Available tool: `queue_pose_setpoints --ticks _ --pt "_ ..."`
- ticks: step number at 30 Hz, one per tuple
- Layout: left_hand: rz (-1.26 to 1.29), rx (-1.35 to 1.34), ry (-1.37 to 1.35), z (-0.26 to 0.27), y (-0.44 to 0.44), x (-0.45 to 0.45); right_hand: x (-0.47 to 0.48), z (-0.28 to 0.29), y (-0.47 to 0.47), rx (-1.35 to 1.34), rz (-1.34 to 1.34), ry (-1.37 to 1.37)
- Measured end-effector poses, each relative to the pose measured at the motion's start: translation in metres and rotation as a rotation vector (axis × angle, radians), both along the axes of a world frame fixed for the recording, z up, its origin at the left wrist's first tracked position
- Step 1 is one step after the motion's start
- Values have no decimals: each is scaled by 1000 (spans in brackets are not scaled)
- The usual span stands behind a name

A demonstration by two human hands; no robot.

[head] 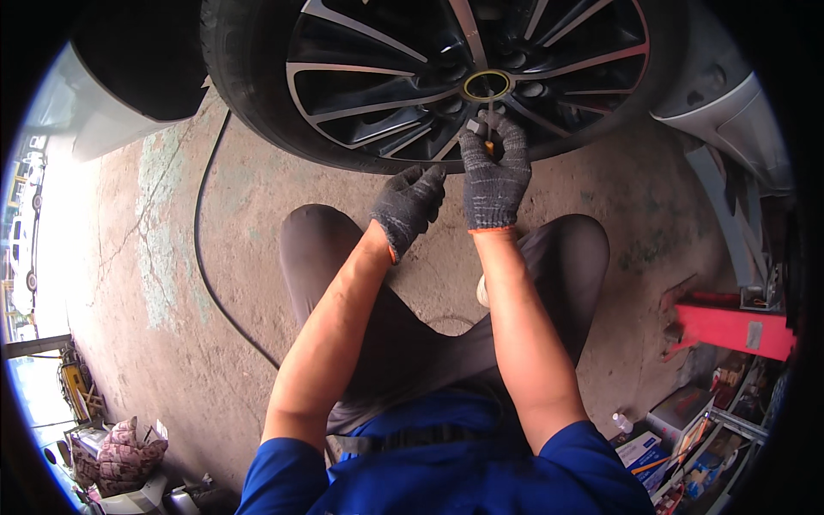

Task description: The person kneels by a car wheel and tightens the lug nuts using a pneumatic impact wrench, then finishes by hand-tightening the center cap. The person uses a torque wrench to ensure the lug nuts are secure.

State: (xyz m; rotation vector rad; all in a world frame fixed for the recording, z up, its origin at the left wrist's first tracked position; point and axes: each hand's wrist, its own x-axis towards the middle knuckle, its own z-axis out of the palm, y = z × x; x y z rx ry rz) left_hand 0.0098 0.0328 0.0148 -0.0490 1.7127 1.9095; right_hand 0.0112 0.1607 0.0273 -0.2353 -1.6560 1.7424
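Before me is a car wheel with a black and silver alloy rim (393, 69) inside a black tire (248, 90). Its dark center cap (487, 85) has a yellow ring. My right hand (497, 174), in a grey knit glove with an orange cuff, grips a thin tool (490, 147), probably a screwdriver, with a yellow-orange handle. The tool's shaft points up at the cap; whether its tip touches is unclear. A small pale piece shows beside the right fingers. My left hand (407, 203), gloved alike, is near the tire's lower edge with fingers bent; its grip is hidden.
A black hose (198, 225) curves over the concrete floor (251, 257) to my left. At right stand a red piece of equipment (734, 325) and a grey metal support (727, 209). Boxes (682, 412) and a shelf lie lower right, a patterned cloth bundle (125, 457) lower left.
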Motion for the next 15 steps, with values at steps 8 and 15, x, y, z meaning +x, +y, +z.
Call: queue_pose_setpoints --ticks 8,15 --pt "-21 -78 30 11 -17 8 -24 1 -15 98 -88 -32" --pt "-35 -156 59 7 -25 7 -35 -4 -23 128 -249 23"
